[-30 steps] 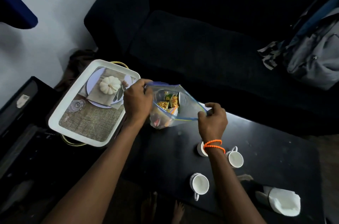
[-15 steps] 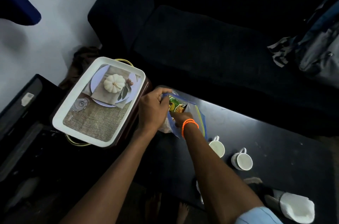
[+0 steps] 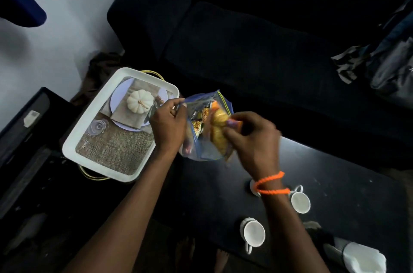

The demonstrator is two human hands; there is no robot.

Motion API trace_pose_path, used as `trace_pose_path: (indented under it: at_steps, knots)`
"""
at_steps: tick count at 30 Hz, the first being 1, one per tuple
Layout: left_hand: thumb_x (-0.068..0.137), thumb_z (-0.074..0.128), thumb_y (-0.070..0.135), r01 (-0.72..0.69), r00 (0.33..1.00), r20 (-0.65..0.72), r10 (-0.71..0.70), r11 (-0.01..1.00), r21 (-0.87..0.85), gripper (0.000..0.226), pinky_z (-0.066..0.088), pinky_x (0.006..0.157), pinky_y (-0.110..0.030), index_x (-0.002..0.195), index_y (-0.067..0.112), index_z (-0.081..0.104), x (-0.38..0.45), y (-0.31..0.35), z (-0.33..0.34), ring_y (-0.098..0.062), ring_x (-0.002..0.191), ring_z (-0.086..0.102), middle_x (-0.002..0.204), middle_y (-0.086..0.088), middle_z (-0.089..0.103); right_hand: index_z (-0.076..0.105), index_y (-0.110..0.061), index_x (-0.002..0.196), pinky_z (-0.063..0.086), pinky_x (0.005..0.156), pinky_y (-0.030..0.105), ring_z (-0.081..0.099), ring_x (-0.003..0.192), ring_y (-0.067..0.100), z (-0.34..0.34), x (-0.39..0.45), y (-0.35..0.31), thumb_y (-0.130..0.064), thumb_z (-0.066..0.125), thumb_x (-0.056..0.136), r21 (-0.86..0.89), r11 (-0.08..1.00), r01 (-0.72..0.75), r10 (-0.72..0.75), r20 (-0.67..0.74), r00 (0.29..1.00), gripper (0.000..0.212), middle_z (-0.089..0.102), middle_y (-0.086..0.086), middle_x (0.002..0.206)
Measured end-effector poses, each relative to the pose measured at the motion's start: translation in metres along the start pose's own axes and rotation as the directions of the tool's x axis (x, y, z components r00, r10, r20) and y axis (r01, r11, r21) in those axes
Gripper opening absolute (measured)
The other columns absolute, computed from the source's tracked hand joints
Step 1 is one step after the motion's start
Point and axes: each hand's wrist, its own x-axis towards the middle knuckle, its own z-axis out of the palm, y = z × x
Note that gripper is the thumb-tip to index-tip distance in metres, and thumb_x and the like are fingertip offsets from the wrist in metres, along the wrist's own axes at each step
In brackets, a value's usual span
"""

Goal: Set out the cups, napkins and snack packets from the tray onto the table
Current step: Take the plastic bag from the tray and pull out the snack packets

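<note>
A clear zip bag (image 3: 201, 149) with several snack packets stands at the black table's (image 3: 335, 183) left end. My left hand (image 3: 167, 125) grips the bag's left rim. My right hand (image 3: 252, 138), with an orange wristband, holds a yellow-orange snack packet (image 3: 218, 131) at the bag's mouth, blurred by motion. Three white cups sit on the table: one (image 3: 253, 233) near the front, one (image 3: 300, 202) to the right, one (image 3: 253, 190) mostly hidden behind my wrist. White napkins (image 3: 364, 258) lie at the front right. The white tray (image 3: 93, 122) with a printed picture sits to the left.
A dark sofa (image 3: 245, 49) runs along the far side of the table, with a grey backpack (image 3: 393, 67) on its right end. A black unit (image 3: 20, 120) stands left of the tray. My bare feet (image 3: 201, 257) show below the table's near edge.
My right hand went into the bag and has now come out holding a yellow-orange packet. My left hand keeps its grip on the bag's rim.
</note>
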Motion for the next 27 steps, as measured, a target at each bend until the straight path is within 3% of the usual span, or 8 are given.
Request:
trace_pose_path:
  at_steps: [4, 8, 11, 15, 18, 22, 24, 27]
  knots:
    - [0.095, 0.067, 0.026, -0.005, 1.000, -0.009, 0.005, 1.000, -0.007, 0.016, 0.048, 0.057, -0.017, 0.105, 0.019, 0.078, 0.002, -0.005, -0.001, -0.025, 0.059, 0.069, 0.059, -0.007, 0.068, 0.075, -0.015, 0.101, 0.057, 0.068, 0.017, 0.069, 0.077, 0.004, -0.059, -0.010, 0.022, -0.005, 0.082, 0.078, 0.410, 0.908, -0.080, 0.220, -0.307, 0.926, 0.026, 0.076, -0.003, 0.087]
    - [0.095, 0.069, 0.028, -0.015, 1.000, -0.014, 0.015, 1.000, -0.026, 0.016, 0.043, 0.052, -0.014, 0.104, 0.018, 0.079, 0.001, -0.009, 0.001, -0.030, 0.056, 0.066, 0.056, -0.012, 0.066, 0.068, -0.009, 0.105, 0.059, 0.065, 0.033, 0.069, 0.080, 0.023, -0.044, -0.007, 0.089, 0.001, 0.076, 0.083, 0.720, 0.610, -0.329, 0.649, -0.217, 0.729, 0.025, 0.072, 0.011, 0.088]
    - [0.095, 0.069, 0.029, -0.034, 0.999, 0.011, 0.034, 0.998, -0.049, 0.017, 0.042, 0.050, -0.010, 0.105, 0.019, 0.079, -0.003, -0.009, 0.005, -0.025, 0.056, 0.065, 0.057, -0.010, 0.064, 0.064, -0.002, 0.104, 0.058, 0.072, 0.043, 0.062, 0.086, 0.032, 0.002, 0.001, 0.131, 0.009, 0.070, 0.084, 0.683, 0.528, -0.505, 0.753, -0.101, 0.650, 0.023, 0.064, 0.022, 0.092]
    - [0.096, 0.069, 0.031, -0.011, 0.997, 0.073, 0.018, 0.995, -0.100, 0.015, 0.058, 0.056, -0.045, 0.105, 0.022, 0.078, -0.010, -0.008, 0.012, -0.025, 0.052, 0.059, 0.065, -0.021, 0.061, 0.065, 0.001, 0.108, 0.055, 0.092, 0.053, 0.065, 0.091, 0.034, 0.043, 0.005, 0.152, -0.001, 0.075, 0.084, 0.493, 0.545, -0.678, 0.793, -0.042, 0.607, 0.026, 0.068, 0.027, 0.104]
    - [0.096, 0.070, 0.029, 0.003, 0.997, 0.081, 0.007, 0.992, -0.124, 0.014, 0.058, 0.058, -0.047, 0.104, 0.022, 0.078, -0.012, -0.008, 0.015, -0.016, 0.054, 0.054, 0.065, -0.022, 0.059, 0.065, 0.001, 0.116, 0.051, 0.095, 0.036, 0.067, 0.105, 0.035, 0.037, 0.006, 0.136, -0.013, 0.078, 0.084, 0.275, 0.711, -0.647, 0.703, -0.263, 0.661, 0.037, 0.070, 0.021, 0.112]
    - [0.093, 0.072, 0.029, 0.032, 0.992, 0.122, -0.014, 0.989, -0.144, 0.017, 0.039, 0.050, -0.026, 0.105, 0.019, 0.079, -0.021, -0.012, 0.023, -0.004, 0.047, 0.040, 0.054, -0.003, 0.047, 0.071, -0.012, 0.100, 0.057, 0.081, 0.031, 0.070, 0.088, 0.019, 0.021, 0.007, 0.074, -0.019, 0.071, 0.086, 0.267, 0.948, -0.174, 0.303, -0.582, 0.755, 0.015, 0.073, 0.005, 0.096]
    - [0.093, 0.072, 0.030, 0.035, 0.988, 0.151, -0.008, 0.984, -0.175, 0.019, 0.037, 0.049, -0.018, 0.106, 0.018, 0.078, -0.027, -0.012, 0.027, -0.001, 0.045, 0.041, 0.050, 0.011, 0.046, 0.073, -0.020, 0.092, 0.055, 0.074, 0.022, 0.070, 0.079, 0.012, 0.028, 0.009, 0.045, -0.019, 0.069, 0.086, 0.174, 0.984, 0.040, 0.052, -0.493, 0.869, 0.007, 0.074, -0.002, 0.086]
    - [0.092, 0.072, 0.030, 0.006, 0.990, 0.141, 0.019, 0.984, -0.179, 0.019, 0.037, 0.050, -0.007, 0.104, 0.017, 0.078, -0.033, -0.007, 0.031, 0.004, 0.046, 0.049, 0.052, 0.021, 0.055, 0.074, -0.012, 0.086, 0.054, 0.071, 0.029, 0.071, 0.077, 0.019, 0.066, 0.028, 0.033, -0.018, 0.066, 0.086, -0.033, 0.999, -0.025, 0.024, -0.029, 0.999, 0.009, 0.075, 0.005, 0.081]
